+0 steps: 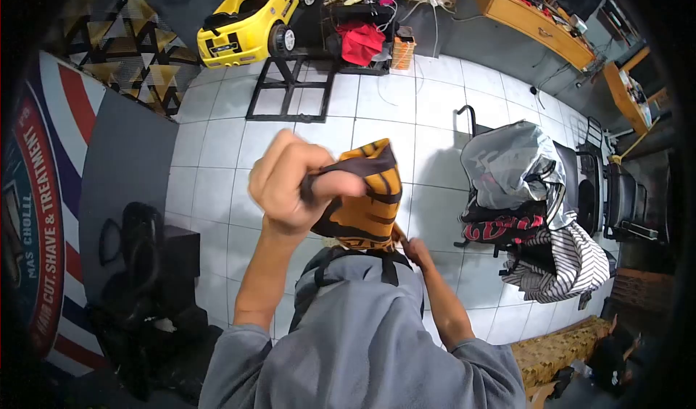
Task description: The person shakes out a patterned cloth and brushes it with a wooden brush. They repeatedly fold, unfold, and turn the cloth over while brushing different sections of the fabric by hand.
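Note:
An orange and black patterned cloth (373,202) hangs in front of my body, with a dark band along its upper edge. My left hand (290,181) is raised and closed on that dark edge, thumb on top. Lower down, my right hand (415,252) is closed at the cloth's lower right side, near my waist. Its fingers are small and partly hidden, but a narrow brown part of the cloth runs into them. A dark strap from my waist shows just below the cloth.
A black metal frame (293,90) lies on the white tiled floor (442,94) near a yellow toy car (250,21). To the right, a chair carries a grey shiny cape (507,163) and a striped cloth (569,264). A wooden drawer desk (533,21) stands by the wall.

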Action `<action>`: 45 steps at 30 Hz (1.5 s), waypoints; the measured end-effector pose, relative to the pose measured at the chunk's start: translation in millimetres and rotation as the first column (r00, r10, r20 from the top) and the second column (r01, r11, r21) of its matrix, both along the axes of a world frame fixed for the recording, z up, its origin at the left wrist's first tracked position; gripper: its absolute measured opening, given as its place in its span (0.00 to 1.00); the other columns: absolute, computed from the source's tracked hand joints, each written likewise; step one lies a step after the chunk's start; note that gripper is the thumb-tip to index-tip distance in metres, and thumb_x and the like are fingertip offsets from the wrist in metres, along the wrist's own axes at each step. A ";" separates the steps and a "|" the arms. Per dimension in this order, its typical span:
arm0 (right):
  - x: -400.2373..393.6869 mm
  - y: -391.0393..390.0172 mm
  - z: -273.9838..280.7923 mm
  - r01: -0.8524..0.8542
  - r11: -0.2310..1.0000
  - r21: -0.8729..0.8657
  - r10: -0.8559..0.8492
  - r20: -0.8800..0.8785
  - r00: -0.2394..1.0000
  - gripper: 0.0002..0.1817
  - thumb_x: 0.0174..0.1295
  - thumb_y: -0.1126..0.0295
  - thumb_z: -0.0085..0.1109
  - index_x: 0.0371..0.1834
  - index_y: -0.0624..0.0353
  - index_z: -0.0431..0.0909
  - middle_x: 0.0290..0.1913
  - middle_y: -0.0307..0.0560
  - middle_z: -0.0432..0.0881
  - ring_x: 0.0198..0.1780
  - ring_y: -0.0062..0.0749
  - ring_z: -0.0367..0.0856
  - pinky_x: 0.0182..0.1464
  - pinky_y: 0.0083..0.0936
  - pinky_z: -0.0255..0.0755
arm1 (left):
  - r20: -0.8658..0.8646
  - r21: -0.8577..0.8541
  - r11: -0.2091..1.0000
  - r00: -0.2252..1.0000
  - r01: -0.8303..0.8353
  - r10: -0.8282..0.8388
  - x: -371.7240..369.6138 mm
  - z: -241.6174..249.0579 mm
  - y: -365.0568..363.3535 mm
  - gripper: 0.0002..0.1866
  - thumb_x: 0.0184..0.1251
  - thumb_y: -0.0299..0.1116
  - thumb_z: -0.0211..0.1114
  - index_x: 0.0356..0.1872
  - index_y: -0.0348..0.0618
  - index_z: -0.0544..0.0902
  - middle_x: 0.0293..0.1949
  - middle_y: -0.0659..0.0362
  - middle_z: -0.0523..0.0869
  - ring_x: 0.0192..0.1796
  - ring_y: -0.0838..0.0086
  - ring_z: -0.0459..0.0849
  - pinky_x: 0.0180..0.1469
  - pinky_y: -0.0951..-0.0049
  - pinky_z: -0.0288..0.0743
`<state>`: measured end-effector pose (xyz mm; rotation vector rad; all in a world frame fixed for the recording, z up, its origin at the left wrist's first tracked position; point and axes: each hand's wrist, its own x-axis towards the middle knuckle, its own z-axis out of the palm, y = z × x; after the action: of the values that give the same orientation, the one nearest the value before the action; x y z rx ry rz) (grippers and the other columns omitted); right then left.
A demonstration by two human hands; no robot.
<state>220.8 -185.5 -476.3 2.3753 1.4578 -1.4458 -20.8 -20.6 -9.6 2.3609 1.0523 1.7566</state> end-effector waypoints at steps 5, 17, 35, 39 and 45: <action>-33.8 67.6 214.5 0.447 0.810 -0.379 -0.462 -0.882 0.090 0.32 0.65 0.34 0.30 0.22 0.53 0.63 0.13 0.29 0.56 0.11 0.15 0.49 0.13 0.17 0.41 | 0.011 -0.161 0.965 0.978 0.209 -0.210 14.7 -3.5 2.5 0.21 0.48 0.46 0.71 0.23 0.39 0.73 0.20 0.61 0.71 0.22 0.75 0.68 0.22 0.78 0.59; -72.1 51.1 176.1 0.014 0.942 0.334 0.170 -0.514 0.841 0.23 0.70 0.54 0.43 0.32 0.66 0.75 0.21 0.48 0.74 0.22 0.36 0.69 0.28 0.32 0.66 | 0.229 0.304 0.946 0.973 -0.109 0.039 14.2 2.9 19.6 0.10 0.67 0.33 0.58 0.30 0.38 0.71 0.26 0.61 0.72 0.29 0.75 0.68 0.34 0.76 0.64; -49.5 71.1 307.5 0.245 0.964 -0.100 -0.082 -0.993 -0.081 0.26 0.64 0.42 0.47 0.28 0.58 0.67 0.14 0.32 0.58 0.13 0.14 0.50 0.15 0.14 0.46 | -0.137 -0.016 0.922 0.913 0.386 -0.384 18.3 -14.0 28.0 0.18 0.44 0.45 0.70 0.24 0.40 0.76 0.19 0.60 0.72 0.19 0.71 0.72 0.20 0.75 0.63; -57.0 71.8 263.6 0.175 0.973 -0.152 -0.158 -0.987 0.021 0.26 0.64 0.43 0.49 0.26 0.58 0.70 0.15 0.31 0.60 0.16 0.15 0.53 0.17 0.15 0.48 | -0.199 0.075 0.901 0.891 0.428 -0.407 14.2 -7.5 31.2 0.13 0.39 0.33 0.71 0.23 0.42 0.75 0.18 0.60 0.68 0.17 0.70 0.71 0.18 0.72 0.63; -32.3 27.4 102.4 -0.217 0.954 0.204 0.261 -0.218 0.940 0.32 0.61 0.40 0.48 0.30 0.65 0.78 0.25 0.54 0.78 0.34 0.40 0.79 0.37 0.36 0.71 | 0.092 0.164 0.972 0.979 0.166 -0.183 -1.5 -14.8 34.0 0.17 0.42 0.39 0.76 0.22 0.40 0.75 0.18 0.60 0.71 0.18 0.70 0.71 0.19 0.77 0.63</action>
<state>188.4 -158.1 -373.9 2.0664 1.9327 -1.6502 -22.3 13.4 -24.3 2.3303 0.6937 1.9373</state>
